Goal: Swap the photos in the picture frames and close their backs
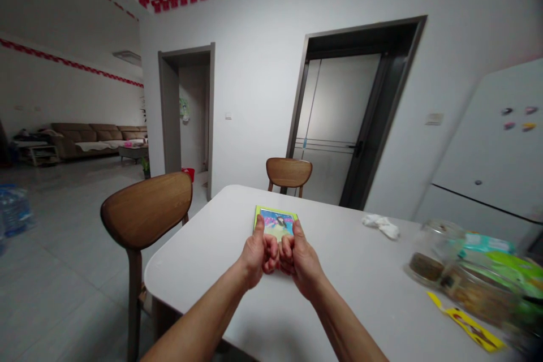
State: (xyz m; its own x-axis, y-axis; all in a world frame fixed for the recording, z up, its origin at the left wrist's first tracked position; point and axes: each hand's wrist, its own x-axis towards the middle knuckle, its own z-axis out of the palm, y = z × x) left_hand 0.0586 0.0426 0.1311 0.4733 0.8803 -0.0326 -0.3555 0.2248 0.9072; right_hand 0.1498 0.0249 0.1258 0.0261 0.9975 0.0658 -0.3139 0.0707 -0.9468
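A small picture board [278, 220] with a yellow-green border shows a dark-haired figure on blue and pink. It appears to lie on the white table [339, 288], its near part hidden behind my hands. My left hand [255, 254] is a fist with the thumb pointing up, overlapping the board's left edge in view. Mirroring it, my right hand [300, 257] has curled fingers and a raised thumb in front of the right edge. The knuckles of both hands meet or nearly meet in the middle. I see nothing inside either fist.
Glass jars [432, 254], a yellow packet [470, 328] and green packaging [517, 268] stand at the table's right. A crumpled white tissue [380, 225] lies farther back. Wooden chairs stand at the left [148, 209] and far side [289, 172]. A white fridge [487, 141] is at right.
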